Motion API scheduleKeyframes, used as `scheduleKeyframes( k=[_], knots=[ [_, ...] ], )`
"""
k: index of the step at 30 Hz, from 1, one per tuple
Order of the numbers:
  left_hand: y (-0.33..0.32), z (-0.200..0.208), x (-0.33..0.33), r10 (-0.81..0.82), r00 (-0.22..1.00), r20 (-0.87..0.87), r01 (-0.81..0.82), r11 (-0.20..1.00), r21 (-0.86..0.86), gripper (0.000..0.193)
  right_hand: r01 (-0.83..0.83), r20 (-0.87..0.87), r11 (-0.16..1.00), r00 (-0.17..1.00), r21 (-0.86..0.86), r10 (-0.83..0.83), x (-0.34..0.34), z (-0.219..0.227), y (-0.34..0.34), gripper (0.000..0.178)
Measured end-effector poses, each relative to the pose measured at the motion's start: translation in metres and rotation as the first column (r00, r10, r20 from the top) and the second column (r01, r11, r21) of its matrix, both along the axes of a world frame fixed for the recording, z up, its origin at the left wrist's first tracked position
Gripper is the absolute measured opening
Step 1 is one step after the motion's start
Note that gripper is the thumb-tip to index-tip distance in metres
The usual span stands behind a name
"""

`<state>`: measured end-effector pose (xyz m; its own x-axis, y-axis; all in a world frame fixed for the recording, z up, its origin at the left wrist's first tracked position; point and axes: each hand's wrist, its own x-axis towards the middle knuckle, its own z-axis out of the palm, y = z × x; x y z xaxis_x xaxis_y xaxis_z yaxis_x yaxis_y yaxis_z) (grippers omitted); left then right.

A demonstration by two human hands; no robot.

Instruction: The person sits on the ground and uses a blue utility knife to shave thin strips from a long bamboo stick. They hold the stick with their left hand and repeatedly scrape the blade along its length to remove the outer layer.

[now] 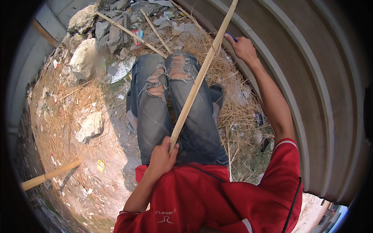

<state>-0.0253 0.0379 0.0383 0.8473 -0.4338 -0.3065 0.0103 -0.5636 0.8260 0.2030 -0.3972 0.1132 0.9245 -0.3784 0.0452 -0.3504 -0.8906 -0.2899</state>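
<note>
My left grip [161, 157] is wrapped around the lower end of a long, narrow, pale tan strip of bamboo-like material [201, 75], with no gap that I can see. From there the strip's long axis runs away from the wearer's body and leans to the right, crossing above the right thigh of the torn, faded blue jeans [200, 128] and reaching the top edge of my view.

My right grip [244, 48] is curled around a small blue object [230, 37], mostly hidden by the hand, so I can't tell what kind of thing it is. To me, the relation that matters is here: the strip's upper stretch slants past just left of this grip, and I can't tell whether the blue object touches it. The left is the nearer hand, being in contact. A grey-brown ridged panel [295, 70] curves close on the right arm's outer side.
</note>
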Motion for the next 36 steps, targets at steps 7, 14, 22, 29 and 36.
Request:
scheduleKeyframes(
  k=[7,14,22,29,36],
  knots=[
    [0.033,0.0,-0.013,-0.025,0.995,-0.099,0.017,0.996,-0.089,0.025,0.134,0.115,0.99,0.985,-0.053,-0.127,0.05,-0.015,-0.035,0.086],
    [0.056,-0.008,-0.023,-0.135,0.98,-0.148,0.11,0.98,-0.167,0.027,0.24,0.374,0.969,0.894,0.062,-0.245,0.065,-0.022,-0.155,0.089],
    [0.052,0.037,0.001,-0.24,0.971,0.002,0.226,0.92,0.319,0.032,-0.06,0.31,0.962,0.95,0.266,-0.026,-0.008,0.003,-0.01,0.073],
    [0.033,0.032,0.001,-0.043,0.999,0.016,0.042,0.998,0.044,0.025,-0.169,0.078,0.922,0.985,0.347,0.151,-0.064,0.002,0.017,0.068],
    [0.01,0.021,0.015,-0.091,0.99,-0.111,0.09,0.996,-0.017,0.03,-0.404,-0.073,0.863,0.893,0.304,0.444,-0.151,-0.019,0.093,0.059]
  ],
)
